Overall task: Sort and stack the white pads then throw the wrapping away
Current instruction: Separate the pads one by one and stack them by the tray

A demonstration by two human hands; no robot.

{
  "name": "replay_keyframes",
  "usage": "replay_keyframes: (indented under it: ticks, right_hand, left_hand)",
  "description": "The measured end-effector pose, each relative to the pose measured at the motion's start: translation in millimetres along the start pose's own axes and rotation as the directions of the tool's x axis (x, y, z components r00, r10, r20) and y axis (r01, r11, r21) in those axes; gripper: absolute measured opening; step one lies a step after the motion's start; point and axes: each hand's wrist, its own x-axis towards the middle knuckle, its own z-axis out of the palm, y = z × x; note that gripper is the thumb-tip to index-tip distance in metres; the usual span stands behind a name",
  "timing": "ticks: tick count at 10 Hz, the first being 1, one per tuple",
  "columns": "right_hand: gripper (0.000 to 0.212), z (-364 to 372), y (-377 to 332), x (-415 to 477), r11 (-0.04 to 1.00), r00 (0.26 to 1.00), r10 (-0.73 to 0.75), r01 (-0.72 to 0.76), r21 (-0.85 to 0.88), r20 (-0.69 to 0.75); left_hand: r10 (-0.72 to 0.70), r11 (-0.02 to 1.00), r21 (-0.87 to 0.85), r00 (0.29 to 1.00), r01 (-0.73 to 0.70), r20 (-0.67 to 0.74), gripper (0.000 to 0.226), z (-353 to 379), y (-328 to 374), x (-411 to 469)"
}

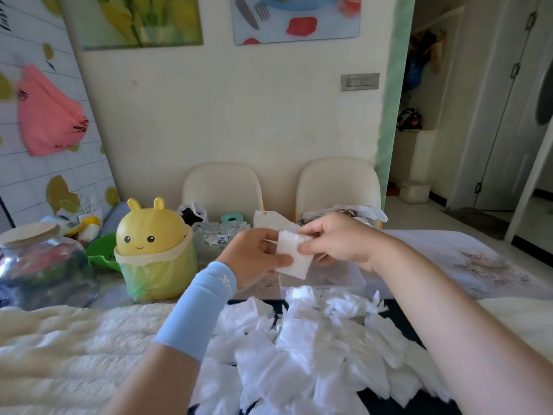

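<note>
My left hand, in its pale blue sleeve, pinches one white pad at its 9 o'clock edge. My right hand pinches the same pad at its 3 o'clock side. The pad hangs in the air between them, above a clear plastic box.

It looks almost weightless, soft and limp, a little fluffy. I judge it will flop or fold if I hold it by one corner. Light fingertip pinches on opposite edges should keep it flat, and a hard squeeze would only crumple it.

At 6 o'clock from my hands lies the loose heap of pads, all overlapping. At 9 o'clock stands the yellow bunny-faced bin with its bag liner, the likely place for whatever gets thrown away.
</note>
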Motion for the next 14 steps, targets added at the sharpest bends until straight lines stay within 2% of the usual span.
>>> replay_keyframes:
  ticks: [1,2,3,4,5,6,7,8,9,10,11,12,13,14]
  right_hand:
    - [0.02,-9,-17,26,0.981,0.997,0.047,-0.034,-0.19,0.066]
    - [0.014,-11,-13,57,0.96,0.995,0.096,-0.093,-0.264,-0.002]
    - [0.014,-7,5,80,0.875,0.976,0.189,-0.216,-0.433,-0.105]
    - [0.023,8,21,89,0.693,0.941,0.297,-0.328,-0.642,-0.16]
    - [0.041,24,33,94,0.6,0.922,0.332,-0.371,-0.709,-0.201]
    - [0.046,39,38,106,0.573,0.919,0.328,-0.378,-0.727,-0.219]
    - [0.037,53,38,118,0.633,0.901,0.395,-0.409,-0.657,-0.18]
    - [0.018,56,33,118,0.78,0.877,0.48,-0.443,-0.442,-0.03]
    - [0.029,47,32,115,0.801,0.805,0.584,-0.553,-0.227,0.101]
    - [0.031,39,31,115,0.792,0.803,0.596,-0.583,-0.182,0.019]
    - [0.031,42,27,108,0.799,0.802,0.595,-0.585,-0.138,0.047]
    - [0.035,46,27,108,0.8,0.799,0.597,-0.586,-0.131,0.071]
    - [0.031,46,32,109,0.824,0.828,0.56,-0.553,-0.123,0.027]
    - [0.026,46,37,105,0.843,0.843,0.534,-0.527,-0.107,0.061]
  left_hand:
    - [-0.013,0.998,0.062,1.0,0.012,0.008,0.041,-11,9,28]
    - [-0.106,0.993,0.056,0.994,0.107,-0.021,0.043,-11,4,58]
    - [-0.195,0.943,0.255,0.975,0.216,-0.107,0.034,-9,-21,81]
    - [-0.286,0.895,0.322,0.951,0.309,-0.119,0.019,-2,-48,94]
    - [-0.32,0.875,0.35,0.942,0.335,-0.102,0.019,7,-60,100]
    - [-0.411,0.894,0.182,0.911,0.409,-0.028,0.014,13,-65,104]
    - [-0.384,0.919,0.075,0.921,0.388,-0.063,0.01,15,-73,106]
    - [-0.358,0.933,0.024,0.931,0.36,-0.069,0.013,15,-77,104]
    - [-0.347,0.938,0.008,0.937,0.347,-0.043,0.011,14,-77,102]
    - [-0.335,0.941,0.035,0.941,0.337,-0.047,0.014,13,-76,102]
    - [-0.384,0.921,0.058,0.923,0.386,-0.043,0.014,14,-72,101]
    - [-0.334,0.919,0.182,0.936,0.349,-0.11,0.019,14,-70,101]
    - [-0.189,0.9,0.378,0.976,0.216,-0.109,0.025,14,-63,97]
    - [-0.174,0.877,0.446,0.983,0.178,-0.051,0.019,18,-58,93]
